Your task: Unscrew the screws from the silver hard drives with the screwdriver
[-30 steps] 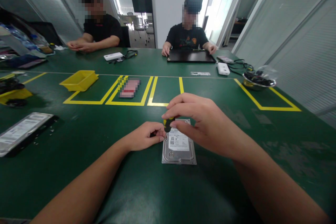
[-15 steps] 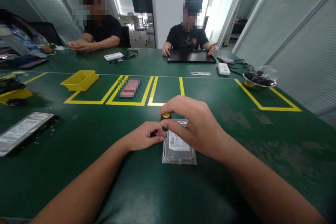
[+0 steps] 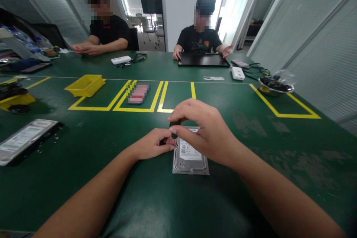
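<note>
Silver hard drive (image 3: 191,166) lies in from the near edge of the green tabletop (image 3: 156,204), partly beneath the right hand (image 3: 198,126), pinched on a dark handle (image 3: 174,130); the left hand (image 3: 156,144) curls at the drive's left side, grip unclear. Two people (image 3: 111,31) (image 3: 192,39) sit along the far edge, glass partitions (image 3: 52,11) behind.

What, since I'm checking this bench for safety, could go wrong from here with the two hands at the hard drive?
The screwdriver in the right hand is very close to the left hand, so a slip might jab its fingers. The hard drive lies flat on the table with the left hand only at its left edge, so it could perhaps twist under force.
</note>
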Demonstrator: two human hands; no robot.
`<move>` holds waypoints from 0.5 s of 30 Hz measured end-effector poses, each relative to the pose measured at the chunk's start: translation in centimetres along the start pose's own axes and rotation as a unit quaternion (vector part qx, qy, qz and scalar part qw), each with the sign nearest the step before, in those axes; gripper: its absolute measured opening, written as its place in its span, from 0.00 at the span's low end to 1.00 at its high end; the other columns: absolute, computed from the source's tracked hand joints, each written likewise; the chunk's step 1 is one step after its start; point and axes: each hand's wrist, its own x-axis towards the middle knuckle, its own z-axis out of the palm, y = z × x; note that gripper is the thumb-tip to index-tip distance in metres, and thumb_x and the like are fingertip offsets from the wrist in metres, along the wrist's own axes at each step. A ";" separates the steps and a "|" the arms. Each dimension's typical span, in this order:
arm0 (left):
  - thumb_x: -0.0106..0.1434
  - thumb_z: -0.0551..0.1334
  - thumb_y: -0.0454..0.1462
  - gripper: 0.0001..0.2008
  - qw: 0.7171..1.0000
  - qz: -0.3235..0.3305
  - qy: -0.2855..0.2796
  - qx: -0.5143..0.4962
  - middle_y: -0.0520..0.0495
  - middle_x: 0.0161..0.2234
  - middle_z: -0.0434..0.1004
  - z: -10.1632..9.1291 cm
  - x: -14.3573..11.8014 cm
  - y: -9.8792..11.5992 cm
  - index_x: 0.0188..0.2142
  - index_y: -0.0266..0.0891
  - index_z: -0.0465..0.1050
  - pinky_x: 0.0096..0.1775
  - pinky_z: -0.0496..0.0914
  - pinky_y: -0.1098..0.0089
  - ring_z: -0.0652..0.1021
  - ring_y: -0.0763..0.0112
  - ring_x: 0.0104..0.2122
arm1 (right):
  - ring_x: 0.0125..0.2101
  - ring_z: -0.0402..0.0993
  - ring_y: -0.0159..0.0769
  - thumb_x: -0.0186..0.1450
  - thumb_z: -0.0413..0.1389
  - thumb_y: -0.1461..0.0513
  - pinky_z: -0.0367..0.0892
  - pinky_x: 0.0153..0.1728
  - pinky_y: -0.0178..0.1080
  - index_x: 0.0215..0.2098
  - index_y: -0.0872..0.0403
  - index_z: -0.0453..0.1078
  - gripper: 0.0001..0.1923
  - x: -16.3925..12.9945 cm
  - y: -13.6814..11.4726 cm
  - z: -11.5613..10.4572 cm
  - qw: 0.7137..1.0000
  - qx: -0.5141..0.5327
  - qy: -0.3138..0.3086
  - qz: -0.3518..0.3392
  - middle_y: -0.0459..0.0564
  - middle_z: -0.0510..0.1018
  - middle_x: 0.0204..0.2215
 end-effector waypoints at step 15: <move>0.66 0.61 0.42 0.11 0.999 0.007 -0.003 -0.031 0.49 0.34 0.75 0.2 0.1 -0.3 0.38 0.35 0.73 0.36 0.68 0.69 0.73 0.69 0.33 | 0.41 0.72 0.32 0.66 0.54 0.70 0.67 0.45 0.36 0.41 0.59 0.72 0.08 0.0 -0.2 -0.1 1.000 0.002 -0.002 -0.009 0.50 0.78 0.39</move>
